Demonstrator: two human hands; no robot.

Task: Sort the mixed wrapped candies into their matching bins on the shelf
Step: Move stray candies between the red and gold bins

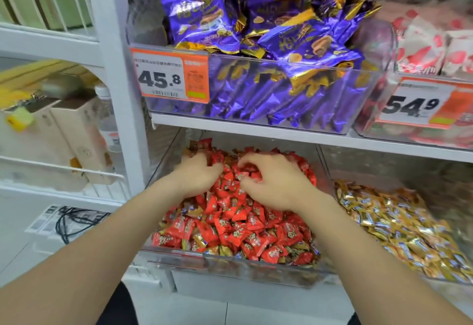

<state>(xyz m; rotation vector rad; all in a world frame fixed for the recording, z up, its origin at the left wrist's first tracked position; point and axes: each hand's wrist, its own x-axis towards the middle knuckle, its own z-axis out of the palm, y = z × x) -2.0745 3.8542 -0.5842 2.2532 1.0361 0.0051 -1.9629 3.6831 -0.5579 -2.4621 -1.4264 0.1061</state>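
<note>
Bin (179, 260) under white shelf (256, 133) full of red candies (245, 230). My left grip (197, 173) digs in pile at back, fingers curled, tips hidden, cannot tell if it holds any. My right grip (271, 183) beside it, fingers curled round red candies. Gold candies (399, 224) lie just right of bin. Purple packs (256, 30) above shelf

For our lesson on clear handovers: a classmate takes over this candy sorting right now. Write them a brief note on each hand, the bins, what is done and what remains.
Left hand: fingers curled into the red candies; grasp unclear.
Right hand: likewise, beside it in the same clear bin.
Gold candies fill the bin to its right.
Done: cannot tell from this view.
Left: gold wrappers lie among the red near the front; they probably belong in the bin to the right.
</note>
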